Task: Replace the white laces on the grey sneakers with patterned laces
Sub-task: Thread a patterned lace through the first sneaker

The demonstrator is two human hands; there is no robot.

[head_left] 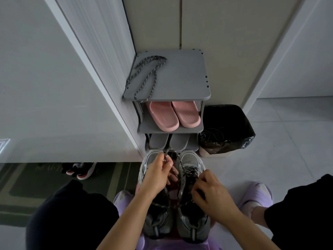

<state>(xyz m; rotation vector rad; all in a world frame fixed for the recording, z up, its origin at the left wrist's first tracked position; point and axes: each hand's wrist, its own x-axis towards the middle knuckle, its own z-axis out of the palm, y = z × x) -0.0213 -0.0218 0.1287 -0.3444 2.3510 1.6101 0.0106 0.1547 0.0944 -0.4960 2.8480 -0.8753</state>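
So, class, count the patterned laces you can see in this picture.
2. One lace lies loose on the rack top; the other lace is threaded into the right-hand sneaker, its end pinched by the left hand. More may be hidden.

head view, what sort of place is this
Most likely a home entryway: a grey shoe rack stands against the wall with pink slippers on one shelf, and a green doormat lies on the floor to its left.
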